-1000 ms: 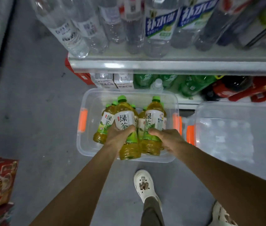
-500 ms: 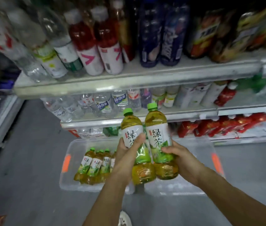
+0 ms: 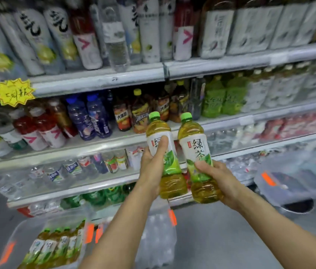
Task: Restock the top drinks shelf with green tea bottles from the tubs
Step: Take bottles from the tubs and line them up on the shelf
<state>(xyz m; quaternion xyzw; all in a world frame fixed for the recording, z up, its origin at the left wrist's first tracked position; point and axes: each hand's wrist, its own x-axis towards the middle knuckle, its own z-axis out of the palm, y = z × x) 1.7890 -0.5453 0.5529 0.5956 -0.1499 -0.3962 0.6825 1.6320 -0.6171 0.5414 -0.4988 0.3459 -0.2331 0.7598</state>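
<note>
Risk: you carry two full bottles at once; the smooth labels could slip on the reach up to the crowded top shelf (image 3: 250,61).
Left hand (image 3: 153,167): fingers curled round the left bottle (image 3: 165,158), thumb on its label.
Right hand (image 3: 218,178): fingers clamped low round the right bottle (image 3: 197,152).
Position: both upright, side by side, well above the tub (image 3: 56,247).

Both forearms were bare from the lower edge of the view up to the wrists, with no sleeve reaching into sight. The left hand (image 3: 154,167) wore no glove, ring or band, and its wrist carried no watch or strap. The right hand (image 3: 218,180) was likewise ungloved, its fingers (image 3: 203,166) plain and its wrist unadorned. No clothing or footwear of the person showed anywhere in the view.
</note>
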